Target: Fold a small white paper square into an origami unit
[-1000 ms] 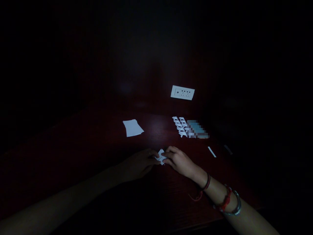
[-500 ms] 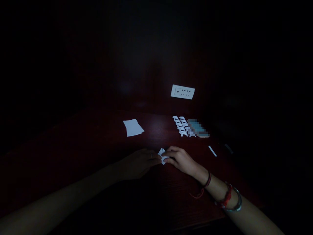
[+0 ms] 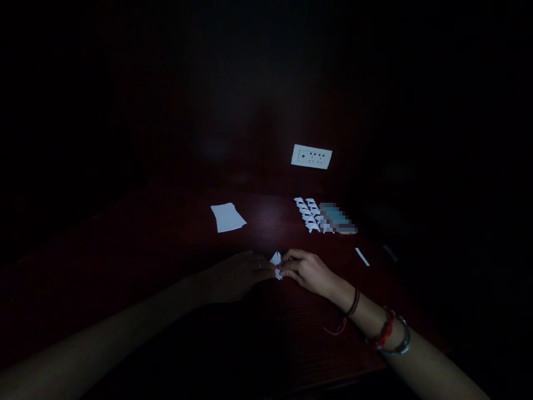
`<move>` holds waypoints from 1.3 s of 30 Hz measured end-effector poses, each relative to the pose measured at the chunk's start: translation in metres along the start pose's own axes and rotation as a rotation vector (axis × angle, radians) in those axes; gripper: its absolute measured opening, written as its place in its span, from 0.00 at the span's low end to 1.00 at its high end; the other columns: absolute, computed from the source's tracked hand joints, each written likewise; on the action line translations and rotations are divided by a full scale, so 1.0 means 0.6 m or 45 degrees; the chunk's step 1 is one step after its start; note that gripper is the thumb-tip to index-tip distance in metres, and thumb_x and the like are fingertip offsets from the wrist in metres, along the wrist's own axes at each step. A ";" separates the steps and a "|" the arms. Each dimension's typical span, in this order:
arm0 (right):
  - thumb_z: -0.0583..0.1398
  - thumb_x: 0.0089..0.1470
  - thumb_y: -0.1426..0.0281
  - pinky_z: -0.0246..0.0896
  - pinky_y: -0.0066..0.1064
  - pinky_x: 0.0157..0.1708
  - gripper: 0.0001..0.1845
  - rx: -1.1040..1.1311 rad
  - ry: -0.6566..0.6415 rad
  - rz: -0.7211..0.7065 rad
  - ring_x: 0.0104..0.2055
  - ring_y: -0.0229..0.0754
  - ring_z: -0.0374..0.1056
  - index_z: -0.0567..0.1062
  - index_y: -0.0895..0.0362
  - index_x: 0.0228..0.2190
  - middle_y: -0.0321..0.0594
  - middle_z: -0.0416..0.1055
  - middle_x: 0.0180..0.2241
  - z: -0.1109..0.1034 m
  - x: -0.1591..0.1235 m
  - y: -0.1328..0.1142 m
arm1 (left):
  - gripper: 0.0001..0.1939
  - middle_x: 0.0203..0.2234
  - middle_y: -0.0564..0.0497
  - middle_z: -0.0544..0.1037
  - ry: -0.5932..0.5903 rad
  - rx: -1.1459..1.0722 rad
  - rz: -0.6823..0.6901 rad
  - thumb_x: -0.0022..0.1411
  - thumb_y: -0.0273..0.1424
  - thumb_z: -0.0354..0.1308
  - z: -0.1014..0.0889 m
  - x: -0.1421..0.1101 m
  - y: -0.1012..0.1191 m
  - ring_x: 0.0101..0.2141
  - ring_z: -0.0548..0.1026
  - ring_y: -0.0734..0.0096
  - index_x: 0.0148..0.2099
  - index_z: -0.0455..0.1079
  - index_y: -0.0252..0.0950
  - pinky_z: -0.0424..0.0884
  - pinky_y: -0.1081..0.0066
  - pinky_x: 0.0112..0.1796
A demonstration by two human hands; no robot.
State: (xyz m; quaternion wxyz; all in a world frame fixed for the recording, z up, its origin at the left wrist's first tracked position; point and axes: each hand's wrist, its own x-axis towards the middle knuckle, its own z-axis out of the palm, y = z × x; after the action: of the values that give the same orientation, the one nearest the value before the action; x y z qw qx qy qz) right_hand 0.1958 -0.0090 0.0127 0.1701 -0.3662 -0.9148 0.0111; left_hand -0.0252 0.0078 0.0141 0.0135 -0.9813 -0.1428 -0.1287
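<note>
Fingers of the left hand (image 3: 237, 276) and right hand (image 3: 310, 271) cover the middle of a small folded paper (image 3: 277, 258), obscuring its creases. Beyond it and to the right, pixelation masks a phone-like device (image 3: 338, 218) and part of the nearby folded pieces (image 3: 307, 214). On its near side, the left forearm (image 3: 125, 330) and right forearm (image 3: 433, 355) leave the frame. Darkness hides the tabletop's (image 3: 316, 333) outer reaches and blurs a strip (image 3: 390, 253) well to its right.

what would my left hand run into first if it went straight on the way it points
The left hand would likely meet the folded paper at its fingertips, then the right hand; depth is unclear.
</note>
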 end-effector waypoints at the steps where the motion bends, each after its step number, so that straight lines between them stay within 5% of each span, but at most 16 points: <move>1: 0.51 0.53 0.66 0.58 0.25 0.38 0.13 -0.008 -0.006 -0.008 0.37 0.35 0.63 0.73 0.56 0.35 0.39 0.65 0.35 -0.001 0.000 0.000 | 0.25 0.47 0.50 0.65 -0.008 -0.001 -0.008 0.54 0.20 0.47 -0.002 0.000 0.001 0.44 0.63 0.65 0.54 0.53 0.40 0.57 0.65 0.43; 20: 0.52 0.53 0.65 0.58 0.25 0.39 0.13 0.101 0.032 -0.011 0.38 0.36 0.63 0.72 0.55 0.37 0.39 0.66 0.36 0.008 0.001 0.009 | 0.18 0.43 0.49 0.69 0.092 -0.002 0.055 0.57 0.22 0.47 0.002 -0.018 -0.011 0.43 0.65 0.66 0.50 0.59 0.39 0.56 0.64 0.45; 26: 0.52 0.53 0.65 0.58 0.26 0.39 0.14 0.175 0.025 -0.028 0.38 0.37 0.63 0.71 0.55 0.39 0.39 0.67 0.35 0.003 0.003 0.010 | 0.22 0.50 0.48 0.62 0.170 -0.021 0.072 0.59 0.23 0.45 0.014 -0.011 -0.012 0.49 0.59 0.64 0.56 0.52 0.40 0.56 0.63 0.47; 39: 0.58 0.47 0.68 0.60 0.27 0.32 0.17 0.485 0.211 0.212 0.30 0.34 0.61 0.68 0.58 0.42 0.42 0.64 0.38 0.011 0.007 0.027 | 0.21 0.52 0.47 0.58 0.112 -0.063 -0.095 0.61 0.27 0.45 0.037 -0.015 -0.009 0.49 0.59 0.62 0.56 0.52 0.40 0.59 0.61 0.46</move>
State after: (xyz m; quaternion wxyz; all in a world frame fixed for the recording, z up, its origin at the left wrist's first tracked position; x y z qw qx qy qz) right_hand 0.2016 0.0063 0.0051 0.3092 -0.4014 -0.8457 0.1677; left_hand -0.0298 0.0118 -0.0096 -0.0092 -0.9686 -0.1755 -0.1757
